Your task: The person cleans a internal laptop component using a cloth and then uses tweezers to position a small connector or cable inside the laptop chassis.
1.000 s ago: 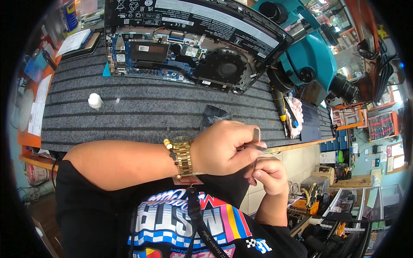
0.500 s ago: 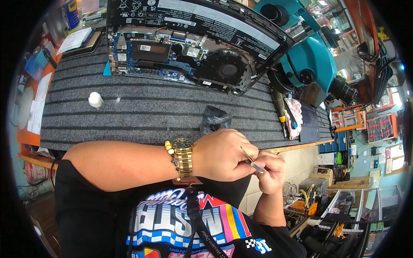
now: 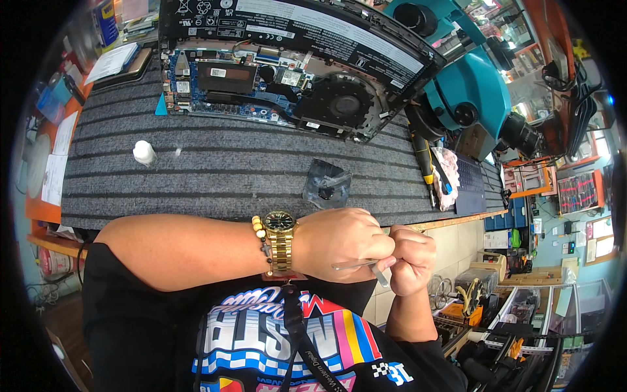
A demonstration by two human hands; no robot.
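Observation:
Low over my shirt, my left hand [image 3: 343,243] is closed on slim metal tweezers [image 3: 382,274], whose narrow end points left across it. My right hand [image 3: 413,258] is closed right against my left, beside the tweezers; what its fingers hold is hidden. Above my hands, a small dark plastic bag [image 3: 330,173] with a dark piece on it lies on the grey striped mat [image 3: 228,170]. An opened laptop [image 3: 241,26] shows its board, battery and fan [image 3: 343,104] at the back. A small white bottle [image 3: 144,153] stands at the left.
A teal microscope [image 3: 480,88] stands at the back right, with a yellow-black tool [image 3: 426,163], a crumpled pink cloth [image 3: 446,170] and a dark laptop keyboard [image 3: 470,186] near it. Papers [image 3: 108,62] lie at the back left. A wooden bench edge [image 3: 444,222] runs near my hands.
My hands have moved down toward my shirt, uncovering more of the dark bag. My right hand has risen against my left, and the tweezers have turned to point left.

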